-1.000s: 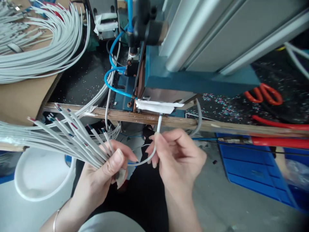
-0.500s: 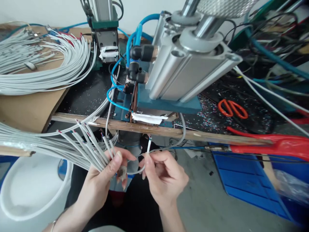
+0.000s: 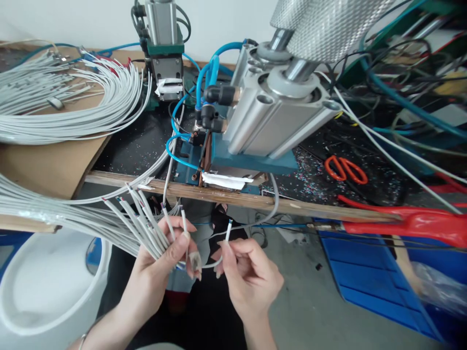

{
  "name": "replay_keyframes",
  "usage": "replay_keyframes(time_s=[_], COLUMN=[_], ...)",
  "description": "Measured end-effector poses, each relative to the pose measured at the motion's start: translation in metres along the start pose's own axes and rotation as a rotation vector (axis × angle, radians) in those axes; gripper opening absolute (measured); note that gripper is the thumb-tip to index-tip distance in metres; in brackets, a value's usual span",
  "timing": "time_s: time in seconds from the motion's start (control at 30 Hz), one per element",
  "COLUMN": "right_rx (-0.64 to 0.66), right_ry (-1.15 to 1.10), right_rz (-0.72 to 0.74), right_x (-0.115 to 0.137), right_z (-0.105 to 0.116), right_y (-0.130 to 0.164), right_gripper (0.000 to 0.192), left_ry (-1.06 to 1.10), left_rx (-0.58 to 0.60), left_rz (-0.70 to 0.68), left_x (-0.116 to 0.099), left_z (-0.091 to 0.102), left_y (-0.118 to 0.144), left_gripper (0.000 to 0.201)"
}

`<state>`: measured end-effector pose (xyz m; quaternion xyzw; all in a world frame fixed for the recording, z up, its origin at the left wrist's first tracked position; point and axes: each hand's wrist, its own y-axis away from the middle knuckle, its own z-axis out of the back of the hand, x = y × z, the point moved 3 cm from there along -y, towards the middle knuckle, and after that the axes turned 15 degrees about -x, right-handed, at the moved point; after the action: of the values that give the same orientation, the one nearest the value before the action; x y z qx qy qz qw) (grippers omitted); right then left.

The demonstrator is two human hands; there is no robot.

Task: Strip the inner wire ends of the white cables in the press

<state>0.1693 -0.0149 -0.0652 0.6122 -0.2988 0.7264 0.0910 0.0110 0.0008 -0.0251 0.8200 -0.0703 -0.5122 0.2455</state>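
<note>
My left hand (image 3: 160, 265) grips a fan of several grey cables (image 3: 136, 218), their stripped coloured ends pointing up toward the bench edge. My right hand (image 3: 248, 277) pinches a single grey cable (image 3: 226, 233) just below its stripped tip; that cable loops down between both hands. Above the hands sits a pneumatic press (image 3: 270, 112) with blue air hoses and a slot covered by white tape (image 3: 224, 180) at the bench's front edge. The single cable's tip hangs below that slot, clear of it.
A large bundle of grey cables (image 3: 65, 102) lies on cardboard (image 3: 47, 165) at the left. Orange scissors (image 3: 345, 170) rest on the black bench at the right, with a red tool (image 3: 408, 221) in front. A white bucket (image 3: 40, 287) and a blue crate (image 3: 372, 272) stand below.
My right hand has drawn the single cable down and out of the press slot, toward my left hand. The view has tilted up, showing more of the machine.
</note>
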Motion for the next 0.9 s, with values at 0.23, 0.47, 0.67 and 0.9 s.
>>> replay_keyframes(time_s=[0.23, 0.47, 0.67, 0.9], right_rx=[0.387, 0.272, 0.229, 0.215], right_ry=[0.504, 0.061, -0.164, -0.182], right_rz=[0.012, -0.327, -0.324, -0.398], right_x=[-0.021, 0.019, 0.036, 0.036], right_z=[0.014, 0.008, -0.007, -0.004], right_y=[0.002, -0.022, -0.026, -0.024], right_gripper=[0.049, 0.027, 0.008, 0.010], left_ry=[-0.070, -0.146, -0.260, -0.369], left_rx=[0.116, 0.063, 0.103, 0.156], left_rz=[0.060, 0.082, 0.016, -0.049], left_x=[0.007, 0.011, 0.013, 0.016], left_z=[0.004, 0.005, 0.007, 0.008], left_y=[-0.001, 0.007, 0.010, 0.008], left_gripper=[0.017, 0.030, 0.028, 0.031])
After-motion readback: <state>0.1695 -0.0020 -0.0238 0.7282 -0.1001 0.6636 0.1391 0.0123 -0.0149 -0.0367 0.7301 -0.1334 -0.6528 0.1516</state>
